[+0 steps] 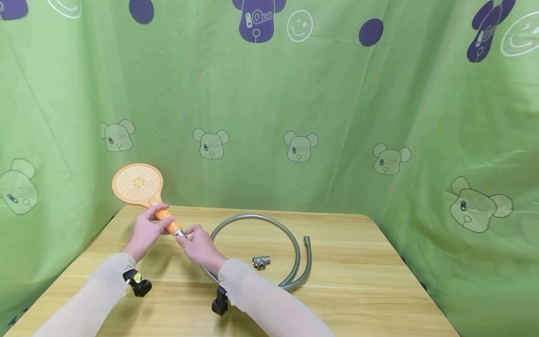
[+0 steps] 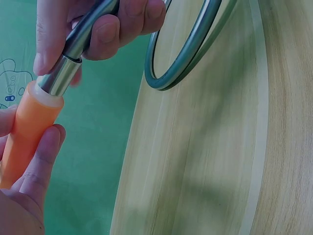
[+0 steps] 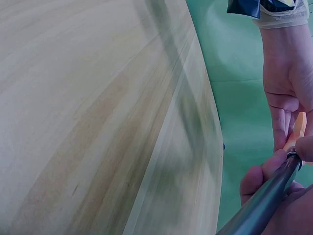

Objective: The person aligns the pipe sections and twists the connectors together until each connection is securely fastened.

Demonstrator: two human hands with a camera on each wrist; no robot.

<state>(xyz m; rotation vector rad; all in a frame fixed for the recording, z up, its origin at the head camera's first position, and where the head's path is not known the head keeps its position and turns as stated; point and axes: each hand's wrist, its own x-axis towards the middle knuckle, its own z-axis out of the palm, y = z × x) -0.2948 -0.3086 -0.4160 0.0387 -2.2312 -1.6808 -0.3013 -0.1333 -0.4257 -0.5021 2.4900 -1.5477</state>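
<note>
My left hand point(image 1: 147, 230) grips the orange handle of a shower head point(image 1: 138, 184), its round nozzle face turned up and tilted over the table's back left. With my right hand point(image 1: 200, 245) I pinch the metal end of a grey shower hose point(image 1: 297, 252) at the handle's base. In the left wrist view the hose's silver connector point(image 2: 62, 76) meets the pale collar at the bottom of the orange handle point(image 2: 32, 127). From the right hand the hose point(image 3: 266, 200) curves off in a large loop toward the table.
A small metal tee fitting point(image 1: 261, 262) lies on the wooden table point(image 1: 358, 262) inside the hose loop. The hose's free end point(image 1: 307, 241) points toward the back, right of the loop. A green printed curtain point(image 1: 252, 93) surrounds the table's back and sides.
</note>
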